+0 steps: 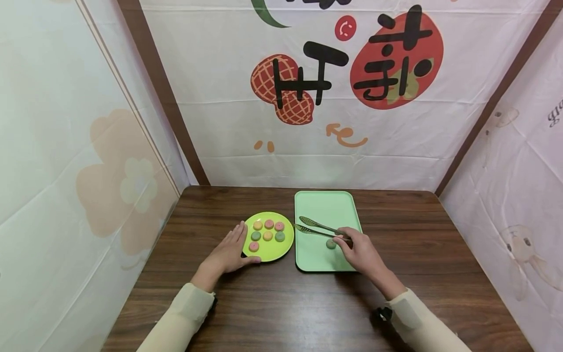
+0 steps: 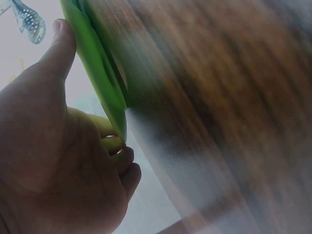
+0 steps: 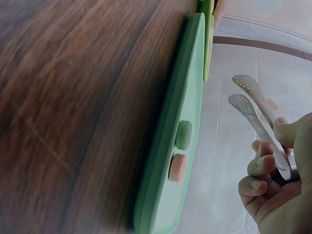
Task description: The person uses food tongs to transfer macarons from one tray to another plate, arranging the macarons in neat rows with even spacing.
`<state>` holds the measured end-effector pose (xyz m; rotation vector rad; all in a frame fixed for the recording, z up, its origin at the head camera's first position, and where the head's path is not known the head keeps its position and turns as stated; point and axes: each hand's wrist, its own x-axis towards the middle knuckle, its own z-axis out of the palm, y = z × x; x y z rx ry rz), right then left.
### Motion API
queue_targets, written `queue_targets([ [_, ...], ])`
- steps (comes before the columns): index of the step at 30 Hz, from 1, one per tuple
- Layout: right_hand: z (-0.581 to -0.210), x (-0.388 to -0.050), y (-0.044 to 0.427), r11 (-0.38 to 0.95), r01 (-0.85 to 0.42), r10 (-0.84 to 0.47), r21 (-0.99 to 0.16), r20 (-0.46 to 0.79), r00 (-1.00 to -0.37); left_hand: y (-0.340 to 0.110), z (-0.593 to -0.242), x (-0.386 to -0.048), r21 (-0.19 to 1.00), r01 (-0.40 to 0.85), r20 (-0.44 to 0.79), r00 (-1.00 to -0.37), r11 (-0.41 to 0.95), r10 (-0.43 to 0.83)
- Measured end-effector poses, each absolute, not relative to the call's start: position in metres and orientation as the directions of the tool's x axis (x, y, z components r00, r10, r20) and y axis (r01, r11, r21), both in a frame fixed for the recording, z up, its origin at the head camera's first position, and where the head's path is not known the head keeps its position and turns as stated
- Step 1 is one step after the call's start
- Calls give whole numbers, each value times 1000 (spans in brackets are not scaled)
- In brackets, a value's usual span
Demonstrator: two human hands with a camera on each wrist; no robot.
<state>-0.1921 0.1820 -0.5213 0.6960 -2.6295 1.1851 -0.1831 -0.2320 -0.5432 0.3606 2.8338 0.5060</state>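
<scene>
My left hand (image 1: 229, 248) rests against the left rim of a lime-green plate (image 1: 274, 253), fingers straight along the edge and thumb spread at the near side. Several pink, yellow and green macarons lie on that plate, among them a yellow macaron (image 1: 267, 236). In my right hand (image 1: 359, 250) is a pair of metal tongs (image 1: 317, 231) with perforated ends, their tips apart above the left side of a mint-green tray (image 1: 325, 205). On the tray sit a green macaron (image 3: 184, 135) and a pink macaron (image 3: 178, 167); the right hand hides the pink one in the head view.
Plate and tray stand side by side on a dark wooden table (image 1: 281, 308). Behind the table hangs a printed white cloth (image 1: 228, 122), with more printed cloth at both sides.
</scene>
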Motion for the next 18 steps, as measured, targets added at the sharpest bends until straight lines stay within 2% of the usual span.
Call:
queue_targets([
  [18,-525,-184,203,649,-462,-287,-605,368,-885,-233,-544,-183,369,195,-190,-941,908,280],
])
